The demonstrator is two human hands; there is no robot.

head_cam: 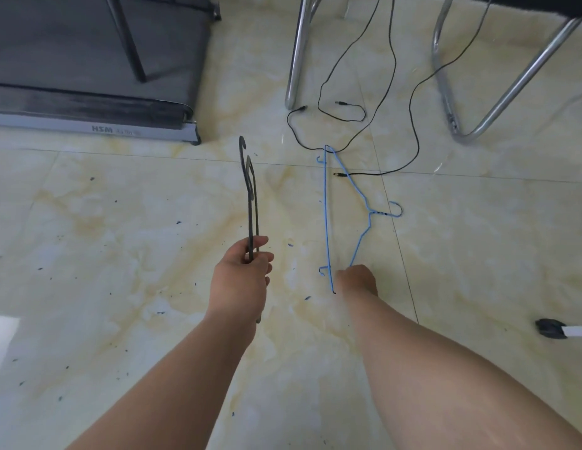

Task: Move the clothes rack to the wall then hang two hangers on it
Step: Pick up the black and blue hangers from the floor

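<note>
The left hand (242,280) is held out over the floor (120,238), and its grip is closed around a black hanger (250,203). The black hanger is seen from its thin side, so it looks like a dark stick that points up and away, with its hook at the far top end. The right hand (356,280) is low, down at the floor, and its grip is pinched on the near corner of a blue hanger (328,216). The blue hanger is made of thin wire, and most of it lies flat on the pale yellow tiles, with its long bar pointing away from the person and its hook out to the right. The 2 hangers are near each other but do not touch. A thin black cable (393,170) snakes over the floor beyond, and 1 end of it lies across the far part of the blue hanger. Behind the cable stand the shiny metal chair legs (296,60). At the far left sits a grey treadmill (98,102). The clothes rack cannot be made out for sure in this view. Small dark specks are scattered over the tiles
</note>
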